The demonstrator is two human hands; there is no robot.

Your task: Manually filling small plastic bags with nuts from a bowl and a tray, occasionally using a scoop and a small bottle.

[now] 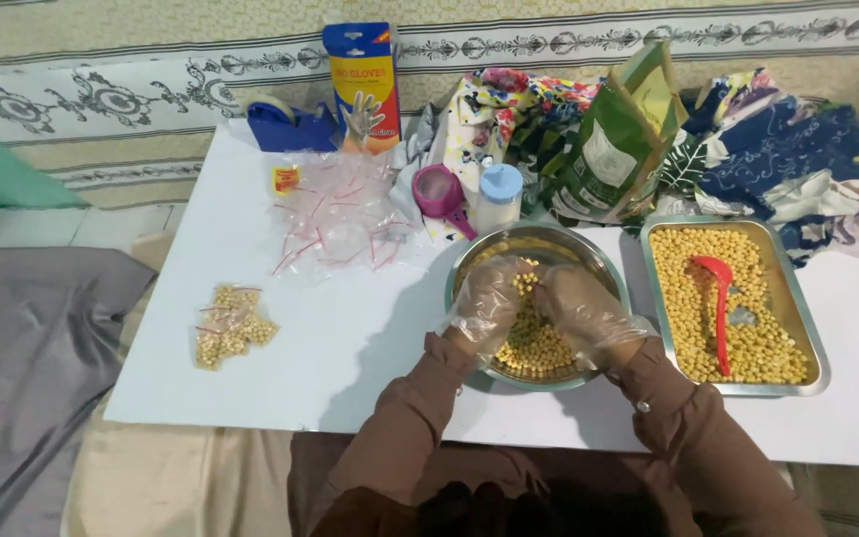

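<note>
left of the steel bowl lie a few filled packets beside many empty bags; left hand and right hand, gloved, cup yellow grains inside it loosely, while the tray to its right sits full.

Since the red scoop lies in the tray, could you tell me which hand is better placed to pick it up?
Probably the right hand: it is over the round bowl beside the tray holding the red scoop; the left hand is farther.

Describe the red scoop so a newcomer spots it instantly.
Start at the white table, then go to its right side, where a rectangular metal tray holds yellow beans beside the round steel bowl under the gloved hands. The red scoop lies on those beans, handle toward the person. It is the only red thing in the tray; the purple scoop stands behind the bowl.
</note>
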